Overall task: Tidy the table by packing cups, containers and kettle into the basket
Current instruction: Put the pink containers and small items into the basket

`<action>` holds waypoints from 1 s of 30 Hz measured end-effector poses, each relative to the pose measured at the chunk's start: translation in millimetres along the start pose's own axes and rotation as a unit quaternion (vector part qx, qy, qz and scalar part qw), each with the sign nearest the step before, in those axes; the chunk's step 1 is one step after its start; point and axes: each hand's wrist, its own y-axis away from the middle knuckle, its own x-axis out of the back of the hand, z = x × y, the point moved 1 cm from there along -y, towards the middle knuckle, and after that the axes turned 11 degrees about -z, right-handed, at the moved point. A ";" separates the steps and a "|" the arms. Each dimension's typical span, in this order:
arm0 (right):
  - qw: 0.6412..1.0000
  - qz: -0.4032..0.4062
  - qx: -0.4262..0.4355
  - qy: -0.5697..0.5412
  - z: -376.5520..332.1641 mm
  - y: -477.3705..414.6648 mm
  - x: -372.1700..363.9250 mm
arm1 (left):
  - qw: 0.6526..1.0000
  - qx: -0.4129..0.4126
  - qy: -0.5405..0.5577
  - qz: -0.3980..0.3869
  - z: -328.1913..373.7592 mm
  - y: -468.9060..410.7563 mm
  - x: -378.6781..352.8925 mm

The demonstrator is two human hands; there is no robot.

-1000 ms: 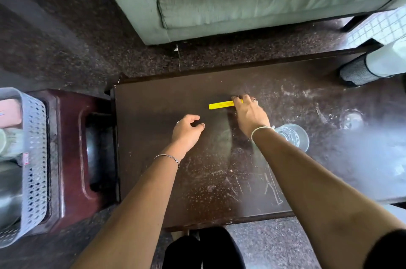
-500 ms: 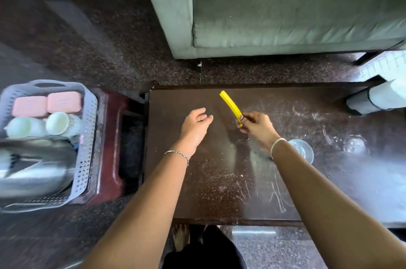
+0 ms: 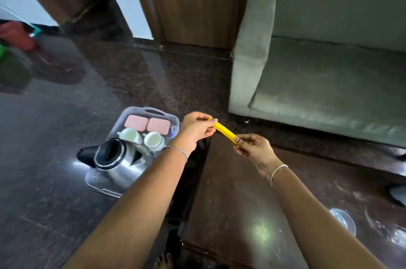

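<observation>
I see a grey-green sofa (image 3: 325,84) beyond the far edge of the dark bench (image 3: 237,203), and glossy dark floor (image 3: 55,137) off its left edge. The grey perforated basket (image 3: 173,120) sits just past that left edge; what it rests on is hidden. In it a steel kettle (image 3: 119,166) with a black lid lies at the near end, two white cups (image 3: 140,138) lie on their sides in the middle, and two pink containers (image 3: 147,123) sit side by side at the far end. Near the bench's right edge a clear glass (image 3: 342,220) stands, partly behind my right forearm. My left hand (image 3: 194,130) and right hand (image 3: 254,151) are raised above the bench's far left corner, each with fingers narrowed in a pinch on one end of a thin yellow strip (image 3: 225,131), which runs tilted between them, clear of the bench
</observation>
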 end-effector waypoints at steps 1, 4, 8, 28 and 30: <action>1.000 -0.002 0.005 -0.004 -4.1 -5.0 -16.6 | 1.000 0.001 -0.003 0.005 7.8 3.9 19.3; 1.000 -0.008 0.018 -0.018 -12.7 -21.1 -70.4 | 1.000 0.008 -0.018 0.016 27.6 12.4 78.0; 0.999 -0.008 0.037 -0.015 -19.1 -46.5 -140.7 | 0.999 0.010 -0.049 0.012 52.5 13.2 150.1; 0.992 0.036 -0.023 0.121 22.6 -149.9 -285.0 | 0.990 0.087 -0.093 -0.062 15.9 -67.9 356.6; 0.989 0.012 -0.050 0.139 29.3 -152.1 -284.6 | 0.981 0.102 -0.142 -0.082 3.4 -71.4 365.3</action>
